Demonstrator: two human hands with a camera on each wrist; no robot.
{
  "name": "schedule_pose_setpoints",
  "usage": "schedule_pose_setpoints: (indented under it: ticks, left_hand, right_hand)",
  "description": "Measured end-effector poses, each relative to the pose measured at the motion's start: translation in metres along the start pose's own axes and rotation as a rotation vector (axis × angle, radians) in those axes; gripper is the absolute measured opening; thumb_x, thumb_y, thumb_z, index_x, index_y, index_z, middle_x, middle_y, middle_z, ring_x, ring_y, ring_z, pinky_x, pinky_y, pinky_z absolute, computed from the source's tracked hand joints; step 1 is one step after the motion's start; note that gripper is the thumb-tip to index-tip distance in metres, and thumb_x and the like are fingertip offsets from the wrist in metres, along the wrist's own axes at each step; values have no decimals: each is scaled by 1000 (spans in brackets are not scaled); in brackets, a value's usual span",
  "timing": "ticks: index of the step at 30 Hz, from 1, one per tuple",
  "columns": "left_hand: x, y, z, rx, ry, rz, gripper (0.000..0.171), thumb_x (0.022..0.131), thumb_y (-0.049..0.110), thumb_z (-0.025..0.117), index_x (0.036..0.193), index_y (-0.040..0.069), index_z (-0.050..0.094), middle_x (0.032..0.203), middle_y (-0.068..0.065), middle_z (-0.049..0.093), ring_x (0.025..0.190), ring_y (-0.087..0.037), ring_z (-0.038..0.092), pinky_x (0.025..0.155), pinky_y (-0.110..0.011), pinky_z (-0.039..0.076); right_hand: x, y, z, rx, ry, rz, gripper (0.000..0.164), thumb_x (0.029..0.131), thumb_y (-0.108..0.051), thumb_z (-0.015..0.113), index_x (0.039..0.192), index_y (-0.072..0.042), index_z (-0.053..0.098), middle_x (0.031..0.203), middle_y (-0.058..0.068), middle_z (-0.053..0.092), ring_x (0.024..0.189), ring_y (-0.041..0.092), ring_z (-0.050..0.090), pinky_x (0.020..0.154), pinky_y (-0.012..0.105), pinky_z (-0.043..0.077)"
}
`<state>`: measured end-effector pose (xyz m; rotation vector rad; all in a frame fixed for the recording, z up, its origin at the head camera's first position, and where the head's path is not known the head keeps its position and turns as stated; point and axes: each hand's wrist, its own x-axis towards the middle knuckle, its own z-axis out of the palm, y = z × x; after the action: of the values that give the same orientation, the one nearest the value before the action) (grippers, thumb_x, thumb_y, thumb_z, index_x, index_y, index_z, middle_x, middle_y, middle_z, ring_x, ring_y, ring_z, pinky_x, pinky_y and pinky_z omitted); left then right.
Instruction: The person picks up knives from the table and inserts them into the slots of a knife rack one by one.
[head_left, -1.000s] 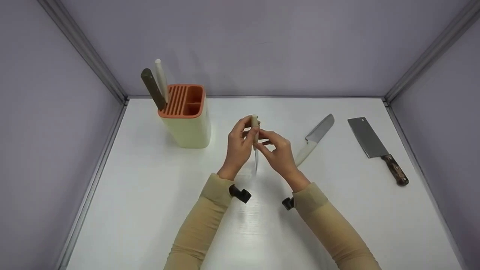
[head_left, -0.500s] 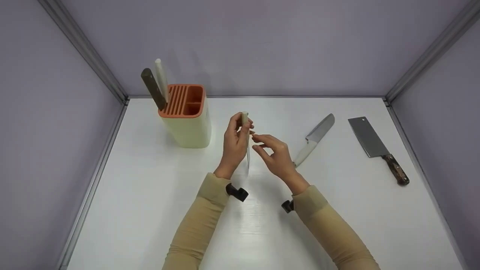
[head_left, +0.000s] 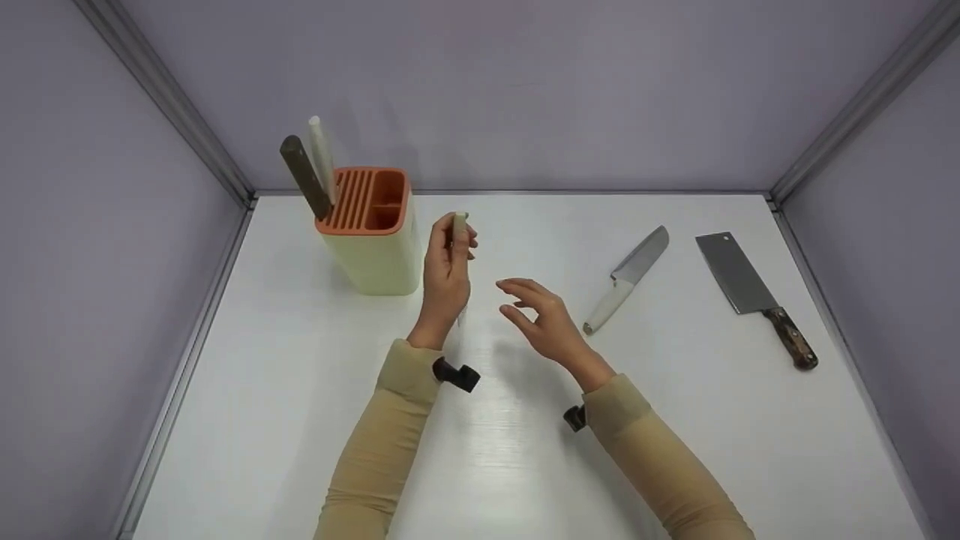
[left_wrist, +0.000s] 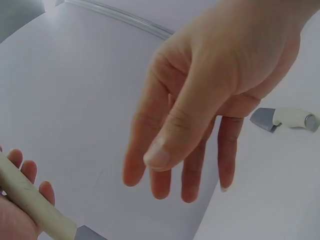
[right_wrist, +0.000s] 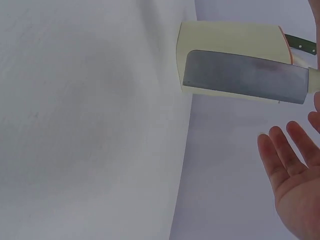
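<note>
My left hand (head_left: pixel 446 281) grips a knife by its cream handle (left_wrist: pixel 37 200), the handle upward and the blade pointing down. In the head view the hand hides most of the knife; the right wrist view shows its broad grey blade (right_wrist: pixel 245 77). This hand is just right of a cream knife block (head_left: pixel 379 262) with an orange slotted top. My right hand (head_left: pixel 551 322) hovers over the table with nothing in it, fingers loosely bent and thumb apart. Near it lies another knife (head_left: pixel 609 306) with a white handle.
A dark-handled knife (head_left: pixel 306 176) and a white-handled one (head_left: pixel 321 154) stand in the block's left slots. Far right on the white table lies a cleaver (head_left: pixel 739 277) with a brown patterned handle. Grey-lilac panels (head_left: pixel 510 90) enclose the back and sides.
My right hand has let go of the knife, and its fingers have spread. The left hand has carried the knife left and slightly away, closer to the block.
</note>
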<state>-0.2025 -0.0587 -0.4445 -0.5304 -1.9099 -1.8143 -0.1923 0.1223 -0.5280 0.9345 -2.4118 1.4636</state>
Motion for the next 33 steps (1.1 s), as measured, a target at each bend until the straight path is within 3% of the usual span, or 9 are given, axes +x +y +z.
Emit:
schedule_pose_setpoints:
  ticks: [6,10,15,19,24,33]
  left_hand:
    - [6,1,-12,4,28,0,24,104,-7,35,126,-13,43,94,-4,49,80,-22,47,69,-29,42]
    - [10,-2,-20,26,37,18,25,105,-3,36,128,-10,44,92,-5,49,78,-14,46,69,-29,42]
    - [15,2,-30,37,56,41,25,105,1,41,127,-9,46,88,-13,50,77,-17,47,69,-29,44]
    - [19,7,-36,52,71,60,27,104,4,43,128,-9,46,90,-8,51,78,-21,48,70,-29,44]
    - [25,15,-40,57,83,70,29,104,7,44,128,-9,46,93,-3,52,80,-16,49,72,-29,44]
    - [43,39,-46,59,125,80,28,105,9,42,127,-8,47,89,-10,50,78,-17,49,72,-28,43]
  right_hand:
    - [0,3,4,23,-25,38,40,100,-21,60,138,-9,56,134,8,57,120,22,56,90,31,51]
    - [1,3,7,66,-53,54,45,101,-20,57,144,-9,49,139,9,54,120,27,56,92,34,51]
    - [4,0,12,91,-65,64,51,101,-20,57,149,-13,42,141,7,51,123,31,54,93,39,50]
    - [9,-4,15,79,-83,87,53,101,-25,57,151,-16,40,142,6,50,125,27,52,94,37,49]
    - [16,-10,17,69,-100,106,54,102,-30,56,150,-14,40,144,7,48,126,30,51,95,40,48]
    - [32,-21,18,68,-94,97,52,101,-33,56,146,-9,45,143,11,48,127,21,50,97,40,47]
